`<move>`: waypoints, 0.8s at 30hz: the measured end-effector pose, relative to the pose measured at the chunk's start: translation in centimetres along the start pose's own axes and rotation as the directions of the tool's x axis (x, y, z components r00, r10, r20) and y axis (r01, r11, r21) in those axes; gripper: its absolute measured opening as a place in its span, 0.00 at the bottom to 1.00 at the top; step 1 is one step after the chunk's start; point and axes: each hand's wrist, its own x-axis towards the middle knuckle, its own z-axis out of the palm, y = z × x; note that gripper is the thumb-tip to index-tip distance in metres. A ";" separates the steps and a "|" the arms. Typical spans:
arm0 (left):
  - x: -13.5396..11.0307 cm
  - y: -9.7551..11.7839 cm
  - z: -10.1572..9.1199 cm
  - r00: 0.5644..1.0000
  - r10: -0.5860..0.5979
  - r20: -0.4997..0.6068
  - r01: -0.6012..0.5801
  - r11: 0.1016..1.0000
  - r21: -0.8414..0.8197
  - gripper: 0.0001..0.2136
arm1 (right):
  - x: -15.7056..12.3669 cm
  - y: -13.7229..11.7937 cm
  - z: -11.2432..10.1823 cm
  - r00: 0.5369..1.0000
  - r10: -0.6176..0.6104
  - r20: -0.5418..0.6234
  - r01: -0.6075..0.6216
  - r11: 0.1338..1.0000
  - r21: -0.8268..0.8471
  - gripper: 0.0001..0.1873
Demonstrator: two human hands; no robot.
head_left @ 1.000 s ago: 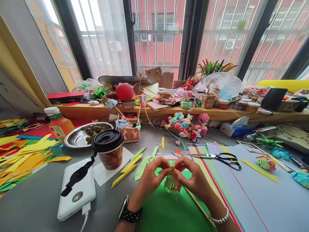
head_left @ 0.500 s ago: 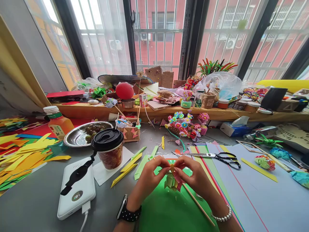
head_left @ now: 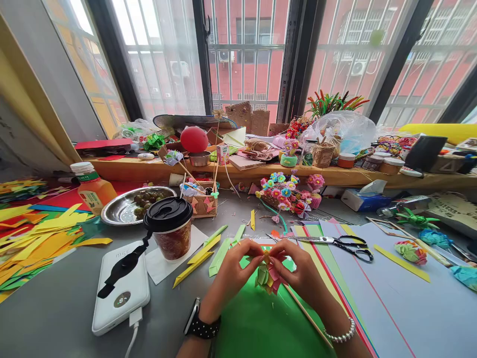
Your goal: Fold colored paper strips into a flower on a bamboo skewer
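Between both hands hangs a folded paper flower point(head_left: 265, 278) in green, yellow and pink, above a green mat point(head_left: 246, 323). My left hand point(head_left: 241, 261) pinches its top edge from the left with thumb and forefinger. From the other side, my right hand point(head_left: 294, 261) pinches the same top part close by, the fingertips nearly meeting. Part of the flower is hidden behind the fingers. A thin wooden stick point(head_left: 307, 315) lies slanting on the mat under my right forearm. Scissors point(head_left: 343, 242) rest beyond my right hand. Folded yellow strips point(head_left: 194, 267) and green strips point(head_left: 223, 253) lie left of my left hand.
A lidded paper cup point(head_left: 173, 241), a white power bank point(head_left: 122, 293) and a metal plate of fruit point(head_left: 121, 209) stand left. Cut paper strips point(head_left: 44, 248) cover the far left. Large paper sheets point(head_left: 402, 303) lie right. Crafted flowers point(head_left: 283, 191) sit before a crowded ledge point(head_left: 238, 175).
The flower is turned slightly in my fingers, so more of its yellow and pink folds show. Both hands keep their pinch, and the whole view has shifted a little.
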 end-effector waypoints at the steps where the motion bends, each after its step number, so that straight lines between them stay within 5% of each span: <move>1: 0.0 0.0 0.0 1.000 0.010 -0.001 -0.010 1.000 0.020 0.05 | 0.0 0.0 0.0 1.000 -0.010 -0.004 0.010 1.000 -0.011 0.02; 6: -0.1 -0.1 0.2 0.998 0.062 -0.019 -0.059 0.993 0.105 0.03 | -0.1 0.5 0.4 0.993 -0.101 -0.067 0.093 0.989 -0.115 0.02; 11: 0.0 0.0 -0.1 1.000 0.029 0.011 -0.029 0.999 0.022 0.02 | -0.1 0.6 0.6 0.986 -0.155 -0.063 0.142 0.974 -0.177 0.03; 24: 0.4 0.0 -0.6 0.998 -0.049 0.038 0.053 0.990 -0.130 0.02 | -0.1 0.4 -0.5 0.999 -0.023 0.046 0.023 1.000 0.016 0.02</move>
